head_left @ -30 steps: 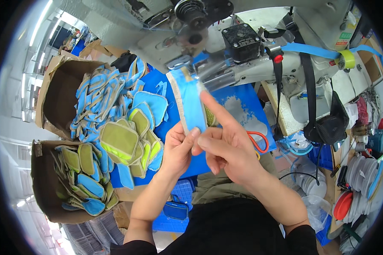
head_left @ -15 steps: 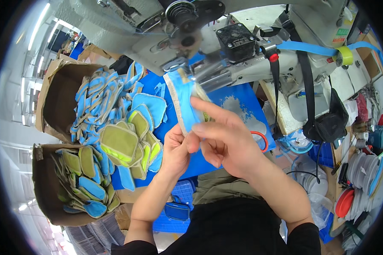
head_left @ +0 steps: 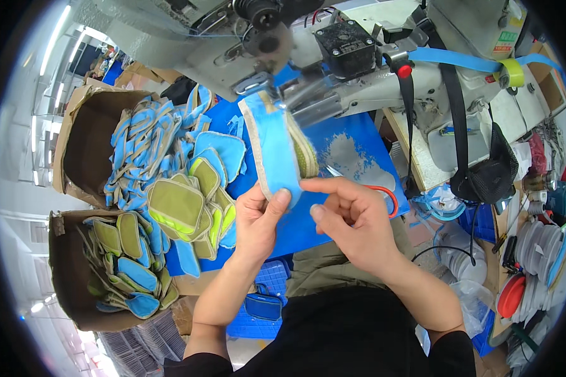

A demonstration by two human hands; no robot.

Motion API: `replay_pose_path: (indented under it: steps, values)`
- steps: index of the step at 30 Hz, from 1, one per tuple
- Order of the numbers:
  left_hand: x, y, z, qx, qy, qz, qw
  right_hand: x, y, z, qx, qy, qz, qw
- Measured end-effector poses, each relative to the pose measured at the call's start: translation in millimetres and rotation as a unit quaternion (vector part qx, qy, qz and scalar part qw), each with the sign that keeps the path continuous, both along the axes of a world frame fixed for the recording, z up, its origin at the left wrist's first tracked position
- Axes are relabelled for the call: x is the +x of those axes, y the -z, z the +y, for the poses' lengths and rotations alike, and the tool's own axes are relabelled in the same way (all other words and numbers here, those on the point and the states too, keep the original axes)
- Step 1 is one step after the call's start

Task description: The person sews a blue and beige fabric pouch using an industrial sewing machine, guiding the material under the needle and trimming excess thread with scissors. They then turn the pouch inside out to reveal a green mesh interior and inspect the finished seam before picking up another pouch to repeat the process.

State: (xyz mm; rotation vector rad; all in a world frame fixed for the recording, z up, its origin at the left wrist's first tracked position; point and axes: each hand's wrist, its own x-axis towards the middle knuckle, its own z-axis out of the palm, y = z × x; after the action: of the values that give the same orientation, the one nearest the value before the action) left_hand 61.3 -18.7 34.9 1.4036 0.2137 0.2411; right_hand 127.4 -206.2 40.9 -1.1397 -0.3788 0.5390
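My left hand [head_left: 258,223] grips the lower end of a blue fabric piece [head_left: 267,151] with pale binding and an olive layer showing along its right side. The piece stands tilted, its top near the machine's metal foot. My right hand [head_left: 358,229] is open, index fingertip at the piece's lower right edge, thumb apart, other fingers curled loosely. Behind it, red-handled scissors [head_left: 388,200] lie partly hidden on the blue work surface [head_left: 283,235]. To the left of my hands lies a pile of olive and blue pads [head_left: 176,207].
A grey sewing machine [head_left: 371,97] with hanging black straps and blue tape fills the top. Two cardboard boxes [head_left: 66,264] at left hold or border piles of blue strips [head_left: 138,151] and pads. At right are white spools [head_left: 538,245] and a black mesh bag [head_left: 490,173].
My right index finger has moved down the blue piece from its upper part to the lower edge, and the thumb has come away. The piece now shows more of its olive side.
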Motion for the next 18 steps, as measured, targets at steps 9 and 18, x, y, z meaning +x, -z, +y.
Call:
replay_pose_path:
  steps: [9, 18]
  values:
    - [4, -3, 5, -0.045, 0.037, 0.02, 0.998, 7, 16, 17, -0.027, 0.07, -0.03, 0.997]
    - [14, -16, 30, 0.086, 0.041, -0.041, 0.995, 19, -2, 22, -0.039, 0.067, -0.02, 0.997]
